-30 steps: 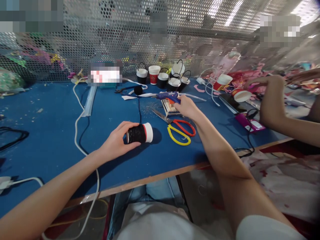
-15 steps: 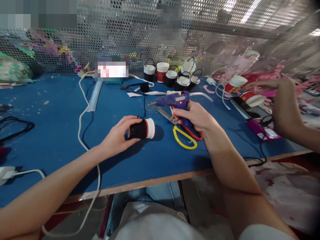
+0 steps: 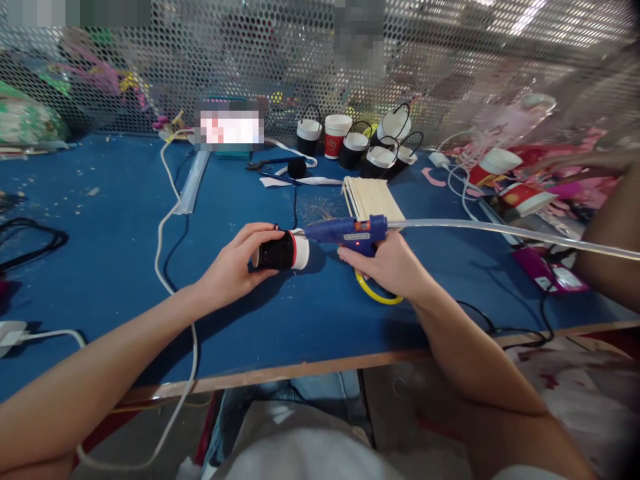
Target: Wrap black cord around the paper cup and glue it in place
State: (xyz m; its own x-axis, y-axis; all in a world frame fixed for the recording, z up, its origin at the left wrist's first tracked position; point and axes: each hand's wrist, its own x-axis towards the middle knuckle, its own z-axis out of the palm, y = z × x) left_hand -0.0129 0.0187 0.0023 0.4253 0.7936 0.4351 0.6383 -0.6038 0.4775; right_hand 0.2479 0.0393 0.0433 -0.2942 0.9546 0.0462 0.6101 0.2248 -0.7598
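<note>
On its side above the blue table (image 3: 240, 320) lies a cup (image 3: 301, 251) wrapped in black with a red band and white rim. My left hand (image 3: 240, 260) is closed round its black part. My right hand (image 3: 395, 263) grips a blue glue gun (image 3: 345, 231) with a long clear glue stick (image 3: 500, 230) behind it. The gun's nozzle is at the cup's upper side, near the red band. Under the right hand, the yellow handle (image 3: 377, 293) of the scissors shows; their blades are hidden. A black cord (image 3: 295, 207) runs from a round black pad (image 3: 297, 167) toward the cup.
Several cups with black handles (image 3: 354, 150) stand at the back, beside a red cup (image 3: 336, 137). Pale sticks (image 3: 375, 197) lie behind the gun. A white cable (image 3: 161, 247) crosses the left side. Another person's arm (image 3: 613, 233) is at the right, near a purple box (image 3: 550, 270).
My right hand has brought the glue gun left and down against the cup, turning it level. The scissors are now mostly covered, and the pale sticks show more. The other person's arm has moved right.
</note>
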